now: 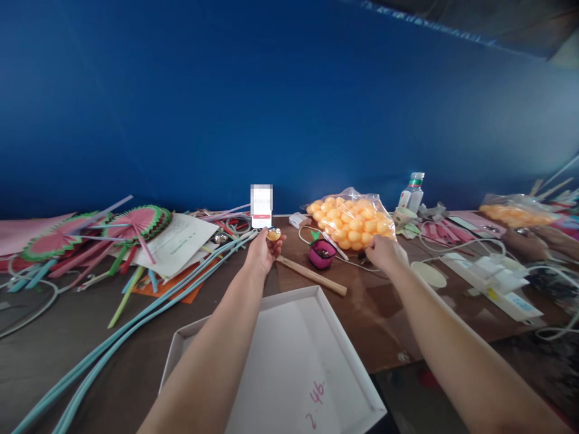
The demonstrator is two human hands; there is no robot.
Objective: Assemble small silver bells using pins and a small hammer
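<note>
My left hand (263,251) is closed around a small, shiny, rounded metallic piece (274,233), gold below and bright on top. Just behind it a phone (262,208) with a lit screen leans upright against the blue wall. On the right, my right hand (383,254) has its fingers pressed together at the lower right of a clear bag of orange balls (350,222); what they grip, if anything, is hidden. Between both hands sit a small purple cup (322,254) holding dark bits and a wooden-handled tool (312,275), its far end beside my left hand.
A white shallow box lid (289,367) lies under my forearms. Blue tubes (149,310), paper fans (136,226) and paper sheets crowd the left. To the right are a bottle (412,191), a power strip (493,286) with cables, and another person's hands (527,244).
</note>
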